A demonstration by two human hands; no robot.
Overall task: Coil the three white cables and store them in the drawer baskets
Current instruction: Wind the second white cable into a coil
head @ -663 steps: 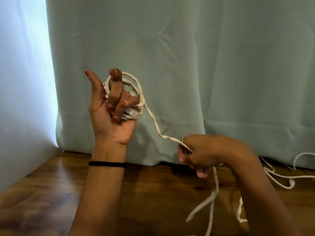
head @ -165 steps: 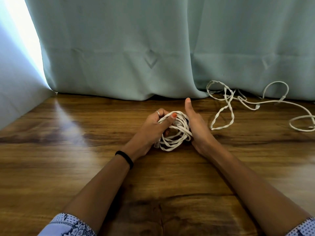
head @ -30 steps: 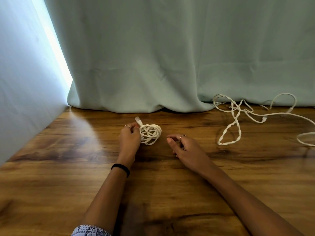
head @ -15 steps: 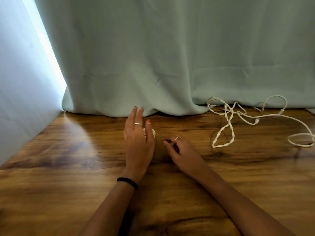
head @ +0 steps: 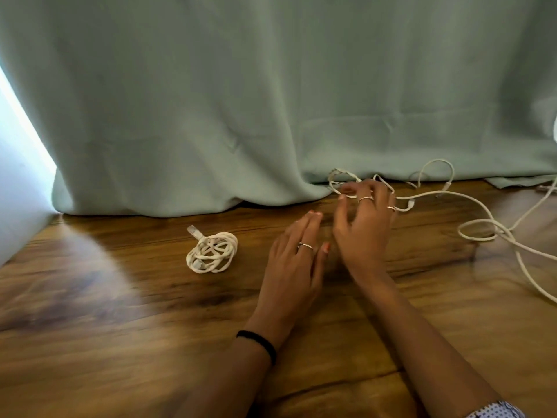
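Both hands, the left hand (head: 297, 260) and right hand (head: 363, 224), are spread; the right is nearer the loose cables (head: 470, 203) trailing rightward.

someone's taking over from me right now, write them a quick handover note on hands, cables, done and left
Left hand: empty, fingers straight, flat over the wooden floor.
Right hand: fingers spread and slightly curled, reaching to the loose cable by the curtain hem; no grip visible yet.
Coiled cable: wound into a bundle, lying on the floor left of both hands, not held.
Loose cable: white cabling sprawled in tangled loops to the right along the curtain; whether it is one cable or two I cannot tell.
Done: one cable coiled.
Left: coil the remaining cabling, then store all coils in the drawer baskets, which are not in view.
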